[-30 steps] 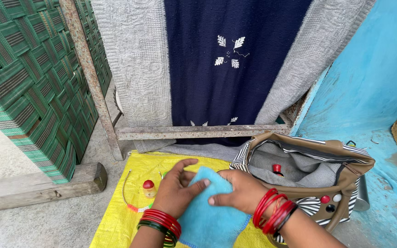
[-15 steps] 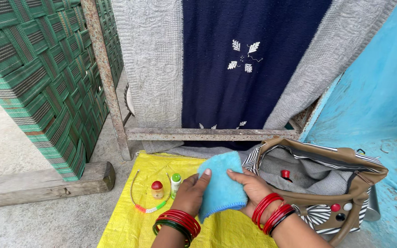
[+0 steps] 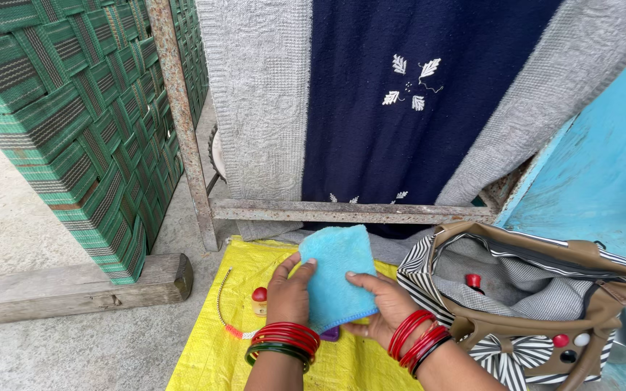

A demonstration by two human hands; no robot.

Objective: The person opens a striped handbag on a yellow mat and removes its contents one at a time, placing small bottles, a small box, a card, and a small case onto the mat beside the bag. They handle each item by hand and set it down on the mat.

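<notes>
Over the yellow mat [image 3: 211, 362] on the ground, both hands are holding up a small blue cloth [image 3: 336, 274], folded into a rough rectangle with a darker stitched edge along the bottom. Left hand [image 3: 289, 295] has its thumb laid across the front of the cloth's left side and the fingers tucked behind, so it's a pinch grip. Right hand [image 3: 380, 308] is cupped under the lower right corner, thumb on the front, fingers curled behind. Both wrists carry stacks of red bangles, plus 1 green one on the left.

The cloth sits lifted off the mat, roughly over its far edge, between the 2 hands and just left of the open bag [image 3: 530, 308].

On the mat near its left edge there's a beaded necklace [image 3: 224, 308] lying in a curve, and a little wooden bottle with a red cap [image 3: 259, 300] just beside the left hand. Something purple [image 3: 330, 334] peeks out under the cloth, can't tell what it is.

The bag is tan with black and white stripes and a checked lining, mouth wide open, and a red-capped thing [image 3: 473, 281] is sitting inside. Behind it all, a rusty metal frame [image 3: 349, 212] has a grey and navy blanket [image 3: 407, 101] draped over it, and a green woven cot [image 3: 81, 123] leans on the left above a wooden beam [image 3: 74, 289].
</notes>
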